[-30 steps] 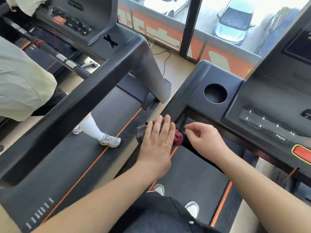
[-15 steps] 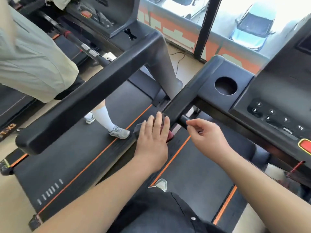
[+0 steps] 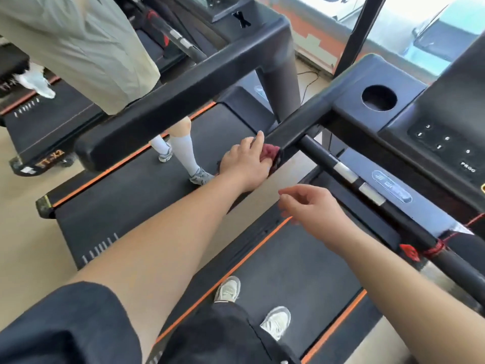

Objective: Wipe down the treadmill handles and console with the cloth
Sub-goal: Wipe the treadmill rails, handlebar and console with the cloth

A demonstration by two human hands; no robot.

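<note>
Gym floor lined with treadmills; left hand (image 3: 244, 164) grips dark red cloth (image 3: 271, 153) against near end of black padded left handle (image 3: 296, 127); right hand (image 3: 312, 208) hovers loose, empty; black button console (image 3: 433, 132) likely still to wipe.

Beige floor (image 3: 23, 206) carries three black treadmills side by side. Near treadmill (image 3: 296, 279): I see two pale sneakers (image 3: 228, 288) planted on its orange-edged belt. Neighbouring treadmill (image 3: 136, 195) sits to the left, a strip of floor between them; one grey sneaker (image 3: 200, 177) is flat on its belt. Third treadmill (image 3: 39, 122) is far left. Thin black cable (image 3: 309, 77) lies on the floor by the window. Red cloth (image 3: 270, 152) sits against the near handrail (image 3: 296, 130) end, gripped by the left hand (image 3: 244, 164).
</note>
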